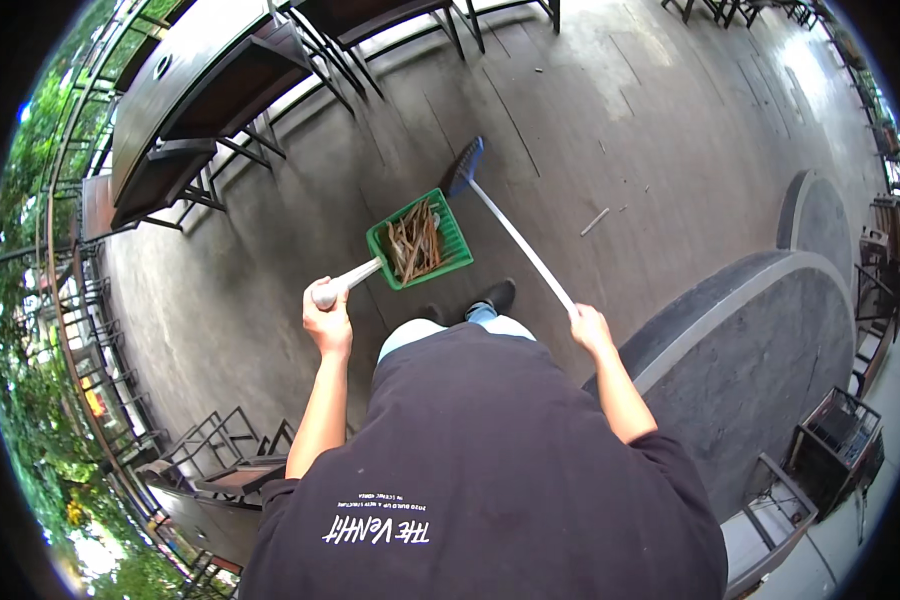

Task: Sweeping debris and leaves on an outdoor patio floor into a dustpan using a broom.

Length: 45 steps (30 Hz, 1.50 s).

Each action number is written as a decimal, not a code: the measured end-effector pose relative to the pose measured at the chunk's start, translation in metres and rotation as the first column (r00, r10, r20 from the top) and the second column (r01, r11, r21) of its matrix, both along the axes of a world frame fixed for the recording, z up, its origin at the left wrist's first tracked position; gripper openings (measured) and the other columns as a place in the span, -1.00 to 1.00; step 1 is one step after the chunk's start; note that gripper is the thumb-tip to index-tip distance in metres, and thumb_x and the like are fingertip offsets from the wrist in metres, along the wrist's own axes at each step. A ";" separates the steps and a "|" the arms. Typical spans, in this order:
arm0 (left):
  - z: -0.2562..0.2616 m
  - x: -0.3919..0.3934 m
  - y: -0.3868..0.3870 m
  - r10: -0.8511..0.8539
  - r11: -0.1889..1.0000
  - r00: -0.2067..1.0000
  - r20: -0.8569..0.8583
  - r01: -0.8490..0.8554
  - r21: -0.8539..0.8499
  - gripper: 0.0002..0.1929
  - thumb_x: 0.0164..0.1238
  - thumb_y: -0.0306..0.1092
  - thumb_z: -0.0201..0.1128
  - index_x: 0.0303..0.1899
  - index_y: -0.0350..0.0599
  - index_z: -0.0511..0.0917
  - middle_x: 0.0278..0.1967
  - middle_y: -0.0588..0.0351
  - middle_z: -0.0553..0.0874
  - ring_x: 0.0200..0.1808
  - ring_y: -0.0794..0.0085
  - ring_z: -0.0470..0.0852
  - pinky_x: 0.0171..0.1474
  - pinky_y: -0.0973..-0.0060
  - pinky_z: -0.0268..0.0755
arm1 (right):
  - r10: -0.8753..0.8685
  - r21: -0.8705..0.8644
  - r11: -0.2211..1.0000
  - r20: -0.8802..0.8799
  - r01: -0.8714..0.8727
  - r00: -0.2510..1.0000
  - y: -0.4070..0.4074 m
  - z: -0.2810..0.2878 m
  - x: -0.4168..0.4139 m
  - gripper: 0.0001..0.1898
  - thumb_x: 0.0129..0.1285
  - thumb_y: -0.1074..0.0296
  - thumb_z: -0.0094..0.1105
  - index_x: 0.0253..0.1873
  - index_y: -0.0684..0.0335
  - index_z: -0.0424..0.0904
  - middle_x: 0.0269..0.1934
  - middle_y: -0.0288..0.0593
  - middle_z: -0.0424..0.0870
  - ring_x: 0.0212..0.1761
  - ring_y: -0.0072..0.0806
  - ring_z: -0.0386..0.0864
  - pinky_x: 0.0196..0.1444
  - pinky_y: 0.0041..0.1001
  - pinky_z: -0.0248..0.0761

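Observation:
My left hand is closed around the pale handle of a green plastic dustpan. Brown, stick-like debris, perhaps long dry pods or leaves, fills much of the pan. The white pole of a broom is in my right hand. Its blue head with dark bristles is just beyond the pan's far right corner; whether they touch is unclear.
Dark tables and folding chairs stand at the upper left. A curved, raised concrete step lies on the right. Small scraps and a short pale stick are on the grey floor. My shoe is near the dustpan.

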<state>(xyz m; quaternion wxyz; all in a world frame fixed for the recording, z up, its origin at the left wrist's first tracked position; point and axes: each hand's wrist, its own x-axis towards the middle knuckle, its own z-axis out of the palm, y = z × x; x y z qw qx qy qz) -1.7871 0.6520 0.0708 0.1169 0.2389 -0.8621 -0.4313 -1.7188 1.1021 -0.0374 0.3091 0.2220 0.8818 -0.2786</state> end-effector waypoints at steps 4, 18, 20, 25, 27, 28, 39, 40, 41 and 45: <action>-0.002 -0.024 0.005 -0.001 0.999 1.000 -0.023 0.002 0.037 -0.70 0.21 -0.49 0.46 -0.04 -0.19 0.60 -0.20 0.15 0.69 -0.17 0.52 0.64 -0.02 0.56 0.51 | 0.032 0.048 0.998 0.094 -0.036 0.995 -0.021 -0.024 -0.026 -0.71 0.37 0.24 -0.01 0.00 0.25 0.62 -0.04 0.15 0.68 0.05 0.07 0.62 0.10 -0.07 0.49; -0.024 -0.117 0.000 -0.034 0.988 0.996 -0.077 0.045 0.149 -0.70 0.20 -0.48 0.47 -0.05 -0.19 0.60 -0.23 0.15 0.69 -0.19 0.52 0.65 -0.02 0.56 0.51 | -0.175 0.211 0.970 0.267 0.120 0.948 0.018 0.087 0.036 -0.68 0.40 0.19 -0.02 0.07 0.22 0.60 -0.04 0.16 0.68 0.07 0.11 0.60 0.08 -0.09 0.47; -0.025 -0.131 -0.008 -0.040 0.989 0.999 -0.037 0.045 0.142 -0.70 0.22 -0.47 0.46 -0.05 -0.19 0.59 -0.19 0.16 0.69 -0.16 0.53 0.65 0.00 0.58 0.50 | -0.172 0.198 0.972 0.243 0.125 0.955 0.003 0.091 0.005 -0.68 0.41 0.16 -0.03 0.05 0.22 0.60 -0.09 0.17 0.68 0.04 0.15 0.60 0.05 -0.07 0.46; -0.027 -0.166 -0.035 -0.021 0.987 1.000 0.016 0.018 0.161 -0.71 0.23 -0.47 0.46 -0.05 -0.20 0.59 -0.17 0.16 0.70 -0.14 0.55 0.64 0.01 0.60 0.49 | -0.010 0.084 0.996 0.004 0.009 1.000 -0.058 0.059 -0.134 -0.72 0.43 0.20 -0.03 -0.07 0.27 0.58 -0.22 0.23 0.66 -0.05 0.15 0.60 -0.06 -0.05 0.45; -0.028 -0.179 -0.045 -0.015 0.987 0.999 0.039 0.009 0.158 -0.71 0.23 -0.46 0.46 -0.05 -0.20 0.59 -0.17 0.16 0.70 -0.13 0.55 0.64 0.01 0.60 0.48 | 0.052 0.066 0.997 -0.055 -0.048 0.997 -0.087 0.033 -0.203 -0.71 0.45 0.19 -0.05 -0.06 0.27 0.58 -0.21 0.22 0.66 -0.04 0.16 0.60 -0.04 -0.04 0.46; -0.028 -0.186 -0.050 -0.021 0.988 0.998 0.056 0.012 0.157 -0.71 0.22 -0.46 0.46 -0.05 -0.21 0.59 -0.17 0.16 0.70 -0.13 0.55 0.64 0.02 0.59 0.48 | 0.069 0.044 0.997 -0.100 -0.065 0.993 -0.100 0.019 -0.236 -0.71 0.45 0.18 -0.05 -0.07 0.28 0.58 -0.19 0.22 0.67 -0.04 0.16 0.60 -0.02 -0.04 0.46; -0.028 -0.244 -0.081 -0.024 0.978 0.991 0.129 -0.003 0.206 -0.67 0.21 -0.44 0.48 -0.02 -0.18 0.60 -0.18 0.20 0.68 -0.11 0.55 0.62 0.03 0.58 0.48 | 0.290 0.146 0.943 0.082 -0.299 0.954 -0.123 -0.033 -0.312 -0.69 0.44 0.21 -0.08 -0.08 0.34 0.57 -0.14 0.24 0.67 -0.02 0.15 0.62 0.05 -0.05 0.50; -0.030 -0.246 -0.085 -0.024 0.980 0.991 0.129 -0.003 0.199 -0.67 0.21 -0.44 0.48 -0.02 -0.18 0.60 -0.17 0.21 0.68 -0.11 0.55 0.62 0.03 0.57 0.47 | 0.276 0.168 0.942 0.110 -0.292 0.955 -0.109 -0.028 -0.289 -0.69 0.43 0.22 -0.08 -0.08 0.35 0.57 -0.14 0.24 0.67 -0.03 0.15 0.62 0.05 -0.04 0.49; -0.032 -0.245 -0.089 -0.013 0.982 0.991 0.132 -0.012 0.187 -0.67 0.21 -0.44 0.48 -0.01 -0.18 0.60 -0.17 0.21 0.68 -0.11 0.55 0.62 0.04 0.57 0.47 | 0.237 0.174 0.949 0.157 -0.263 0.959 -0.105 -0.001 -0.277 -0.70 0.42 0.25 -0.08 -0.05 0.35 0.56 -0.14 0.24 0.68 -0.03 0.15 0.62 0.05 -0.04 0.49; -0.041 -0.253 -0.092 0.013 0.984 0.997 0.082 -0.027 0.179 -0.66 0.18 -0.39 0.50 -0.03 -0.15 0.61 -0.23 0.18 0.70 -0.21 0.52 0.63 -0.07 0.55 0.50 | 0.052 0.264 0.958 0.211 -0.108 0.976 -0.081 0.060 -0.227 -0.73 0.43 0.22 -0.02 -0.04 0.28 0.60 -0.23 0.21 0.67 -0.09 0.14 0.63 -0.04 -0.08 0.49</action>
